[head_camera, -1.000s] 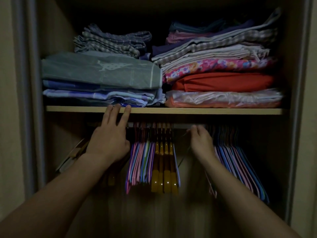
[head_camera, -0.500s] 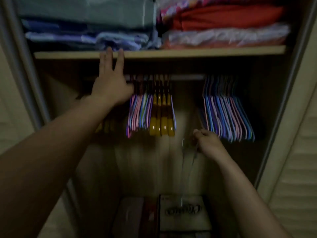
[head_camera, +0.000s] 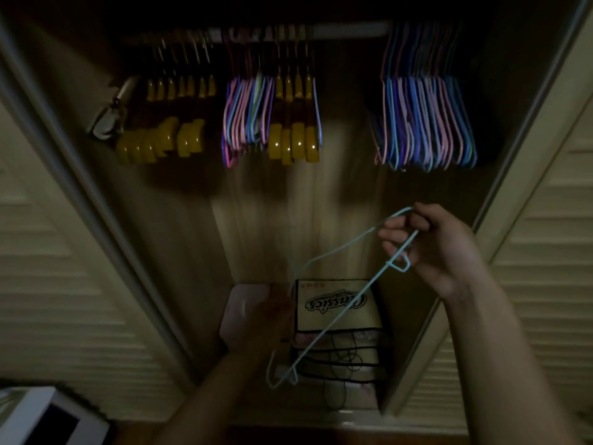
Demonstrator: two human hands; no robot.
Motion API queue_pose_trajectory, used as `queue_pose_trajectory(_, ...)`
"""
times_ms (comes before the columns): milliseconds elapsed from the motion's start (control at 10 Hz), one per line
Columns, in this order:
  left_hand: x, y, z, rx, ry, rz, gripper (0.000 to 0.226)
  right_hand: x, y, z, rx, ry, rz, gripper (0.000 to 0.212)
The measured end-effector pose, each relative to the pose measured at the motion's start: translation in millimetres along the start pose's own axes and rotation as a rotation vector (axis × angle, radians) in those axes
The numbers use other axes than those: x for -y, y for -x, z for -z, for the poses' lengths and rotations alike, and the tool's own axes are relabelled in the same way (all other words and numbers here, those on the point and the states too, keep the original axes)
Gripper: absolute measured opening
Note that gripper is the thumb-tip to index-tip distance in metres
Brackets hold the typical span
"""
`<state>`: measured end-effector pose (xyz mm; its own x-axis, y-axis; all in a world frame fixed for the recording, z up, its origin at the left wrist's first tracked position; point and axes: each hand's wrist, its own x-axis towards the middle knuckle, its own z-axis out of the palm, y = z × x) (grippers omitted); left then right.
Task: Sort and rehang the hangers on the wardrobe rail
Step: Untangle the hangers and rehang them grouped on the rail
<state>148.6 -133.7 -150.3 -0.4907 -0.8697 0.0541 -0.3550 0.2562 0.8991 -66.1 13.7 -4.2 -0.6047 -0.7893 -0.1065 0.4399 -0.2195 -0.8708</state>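
**Pale Hanger Off the Rail, Held Low in a Dim Wardrobe**

Dim wardrobe interior (head_camera: 288,203), flanked by louvred doors (head_camera: 545,268). Up top, rail (head_camera: 349,28) loaded: yellow hangers (head_camera: 160,136) far left, a mixed pink-and-blue bunch (head_camera: 247,117) beside more yellow ones (head_camera: 295,136), a second coloured cluster (head_camera: 423,120) well apart to the right. Below, pale wire hanger (head_camera: 333,319) slanted over a printed box (head_camera: 337,305) on the floor. Right hand (head_camera: 439,248) curled tight round its upper end. Left hand (head_camera: 266,319) low, blurred near the hanger's other side; grip impossible to tell.
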Motion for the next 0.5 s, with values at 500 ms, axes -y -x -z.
queue_pose_trajectory(500, 7.7, 41.6, 43.7, 0.183, 0.665, 0.251, 0.026, -32.1, -21.2, 24.1, 0.157, -0.326, -0.118, 0.039)
